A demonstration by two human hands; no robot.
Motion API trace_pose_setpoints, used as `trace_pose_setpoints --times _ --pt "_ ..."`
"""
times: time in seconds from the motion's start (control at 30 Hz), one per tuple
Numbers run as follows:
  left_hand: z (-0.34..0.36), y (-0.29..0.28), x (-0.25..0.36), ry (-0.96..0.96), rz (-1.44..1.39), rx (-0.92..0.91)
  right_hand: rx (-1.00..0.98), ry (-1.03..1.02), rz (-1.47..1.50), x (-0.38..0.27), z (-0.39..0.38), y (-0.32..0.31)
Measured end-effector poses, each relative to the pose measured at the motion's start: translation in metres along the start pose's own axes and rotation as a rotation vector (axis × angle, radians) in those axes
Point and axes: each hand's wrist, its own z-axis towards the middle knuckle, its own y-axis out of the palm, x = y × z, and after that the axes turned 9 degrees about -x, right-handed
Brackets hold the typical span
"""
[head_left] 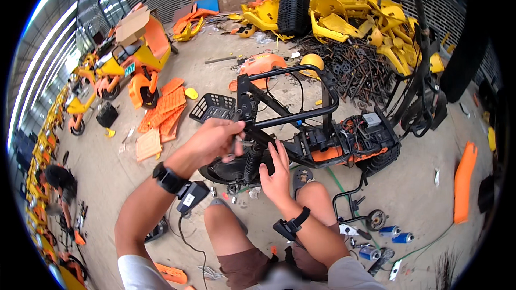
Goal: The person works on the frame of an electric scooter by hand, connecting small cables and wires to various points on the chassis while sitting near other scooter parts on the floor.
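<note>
Before me, a black frame [290, 118] runs left-to-right near a basket [214, 106]; left fingers [231, 128] curl, hold unclear; right fingers [281, 154] spread.

Right ahead of you, the scooter frame [293, 118] is black-coated metal tubing, smooth with a soft sheen! Far right, you've got a heap of yellow panels [333, 24] in shiny moulded plastic, beside rough, dull metal rods [357, 67]. Over to the far left, those orange slabs [164, 110] look like ridged, matt plastic, and the carton [133, 26] is plain brown cardboard. Near right, blue cans [403, 238] gleam like metal! Your brown shorts [234, 258] are matt cloth; the floor [414, 193], dull concrete.
</note>
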Motion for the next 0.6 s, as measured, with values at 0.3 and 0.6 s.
trace_pose_setpoints --times 0.3,0.6 --pt "-0.049 0.039 -0.058 0.060 -0.332 0.066 0.024 0.026 0.023 -0.007 0.001 -0.009" --pt "-0.108 0.097 -0.182 -0.226 -0.836 -0.063 -0.056 -0.109 0.151 -0.093 0.076 -0.040"
